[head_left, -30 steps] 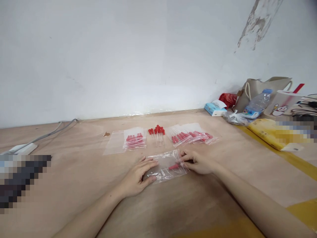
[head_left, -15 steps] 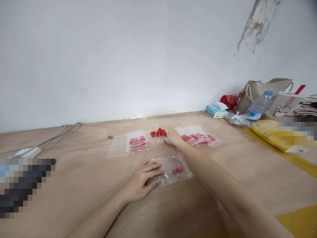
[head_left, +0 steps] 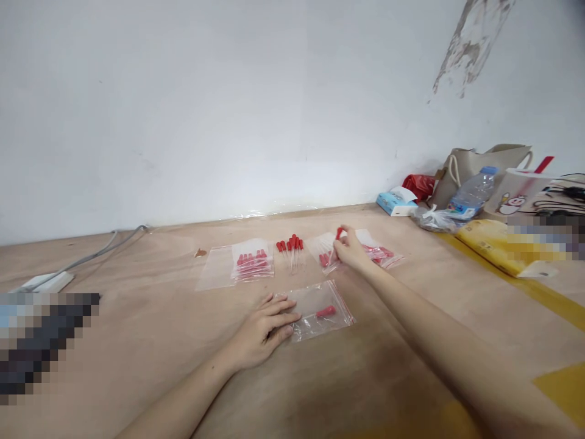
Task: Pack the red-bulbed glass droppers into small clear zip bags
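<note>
My left hand (head_left: pixel 265 329) lies flat, fingers spread, on the left end of a clear zip bag (head_left: pixel 320 311) that holds one red-capped dropper (head_left: pixel 325 312). My right hand (head_left: pixel 350 250) is raised a little farther back, pinching a red-capped dropper (head_left: pixel 339 234) above the table. Just left of it lies a loose bunch of red-capped droppers (head_left: pixel 291 249). A filled bag of droppers (head_left: pixel 251 263) rests to the left, and a pile of filled bags (head_left: pixel 375 253) sits behind my right hand.
The brown table (head_left: pixel 137 329) meets a white wall at the back. At the right stand a tissue pack (head_left: pixel 397 202), a water bottle (head_left: pixel 473 192), a beige tote bag (head_left: pixel 475 164), a cup (head_left: pixel 518 189) and a yellow package (head_left: pixel 493 244). A white power strip (head_left: pixel 43 281) lies at the left.
My right hand left the zip bag, reached to the loose droppers, and now lifts one off to the right. My left hand has stayed on the bag.
</note>
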{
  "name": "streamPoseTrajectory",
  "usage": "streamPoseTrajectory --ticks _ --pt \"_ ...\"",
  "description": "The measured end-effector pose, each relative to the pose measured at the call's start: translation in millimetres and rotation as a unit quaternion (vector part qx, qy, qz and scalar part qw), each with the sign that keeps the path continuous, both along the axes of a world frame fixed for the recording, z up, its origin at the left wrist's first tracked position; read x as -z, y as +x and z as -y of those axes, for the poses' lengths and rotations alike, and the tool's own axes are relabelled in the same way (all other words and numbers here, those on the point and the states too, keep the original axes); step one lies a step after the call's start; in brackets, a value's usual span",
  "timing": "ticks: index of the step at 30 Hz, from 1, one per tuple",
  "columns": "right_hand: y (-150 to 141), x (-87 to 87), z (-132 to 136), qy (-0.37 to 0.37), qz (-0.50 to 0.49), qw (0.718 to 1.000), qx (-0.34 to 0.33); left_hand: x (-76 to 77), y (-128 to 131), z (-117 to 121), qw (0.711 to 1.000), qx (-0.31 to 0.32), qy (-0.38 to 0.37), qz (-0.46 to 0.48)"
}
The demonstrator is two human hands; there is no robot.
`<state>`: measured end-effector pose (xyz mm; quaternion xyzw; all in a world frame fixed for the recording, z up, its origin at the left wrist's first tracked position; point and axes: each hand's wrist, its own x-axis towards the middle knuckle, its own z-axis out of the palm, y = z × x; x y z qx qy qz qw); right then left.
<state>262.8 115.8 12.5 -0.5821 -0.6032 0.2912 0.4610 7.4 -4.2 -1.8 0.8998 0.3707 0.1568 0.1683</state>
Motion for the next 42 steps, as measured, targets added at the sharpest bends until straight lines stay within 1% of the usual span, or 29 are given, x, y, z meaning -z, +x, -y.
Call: streamPoseTrajectory --ticks 3,6,10,12,13,15,16,19,22,25,26,28,30,31,32,33,35,37,39,40,41,42 --pt "27 15.9 39 0.029 -0.131 0.991 0.019 1.4 0 -1 1.0 0.0 0.006 0.001" --pt "37 29.7 64 0.021 -0.215 0.975 0.046 2.8 0 -2 1.0 0.0 0.004 -0.001" --pt "26 35.9 74 0.003 -0.264 0.964 0.044 3.0 -1 -2 1.0 0.005 0.002 -0.007" --pt "20 35.4 77 -0.022 -0.281 0.959 0.025 2.1 0 -2 1.0 0.004 0.005 -0.012" --pt "19 34.8 78 -0.039 -0.285 0.958 0.005 1.4 0 -1 1.0 0.002 0.005 -0.013" --pt "21 33.1 81 -0.073 -0.269 0.959 -0.055 0.0 1 0 1.0 -0.006 0.007 -0.013" --pt "24 32.0 82 -0.088 -0.245 0.961 -0.088 -0.7 1 1 1.0 -0.013 0.006 -0.013" --pt "38 29.6 83 -0.097 -0.123 0.974 -0.164 -2.1 1 2 0.999 -0.027 0.007 -0.02" --pt "42 29.9 81 -0.056 -0.013 0.98 -0.19 -1.9 1 2 0.999 -0.023 0.014 -0.024" --pt "32 29.7 83 -0.016 0.035 0.981 -0.19 -1.0 1 1 0.999 -0.017 0.021 -0.025" --pt "28 28.5 85 -0.006 0.043 0.978 -0.203 -0.8 1 0 0.999 -0.018 0.021 -0.027" --pt "23 24.0 89 0.005 0.051 0.962 -0.27 -0.8 1 -1 0.999 -0.017 0.022 -0.027" --pt "26 18.6 91 -0.013 0.051 0.934 -0.352 -1.0 2 -1 0.999 -0.009 0.019 -0.026" --pt "29 16.2 91 -0.031 0.047 0.926 -0.374 -1.2 2 -1 0.999 -0.004 0.017 -0.028" --pt "34 14.3 89 -0.05 0.041 0.925 -0.375 -1.5 2 -1 0.999 0.001 0.014 -0.031" --pt "39 12.9 85 -0.063 0.037 0.932 -0.355 -1.8 2 -1 0.999 0.003 0.01 -0.034" --pt "45 10.5 73 -0.064 0.036 0.96 -0.27 -2.3 2 -1 0.999 0.006 0.004 -0.042" --pt "40 7.2 58 -0.048 0.054 0.979 -0.191 -2.8 1 -1 0.999 0.008 -0.002 -0.048" --pt "24 2.0 41 -0.043 0.104 0.983 -0.144 -3.1 1 -1 0.999 0.012 -0.004 -0.051" --pt "12 -1.0 33 -0.047 0.139 0.981 -0.127 -3.2 1 -2 0.999 0.013 -0.004 -0.051" --pt "0 -3.9 24 -0.056 0.179 0.978 -0.092 -3.1 1 -2 0.999 0.013 -0.004 -0.05" --pt "-13 -6.2 16 -0.063 0.198 0.976 -0.069 -3.0 0 -2 0.999 0.014 -0.005 -0.05"
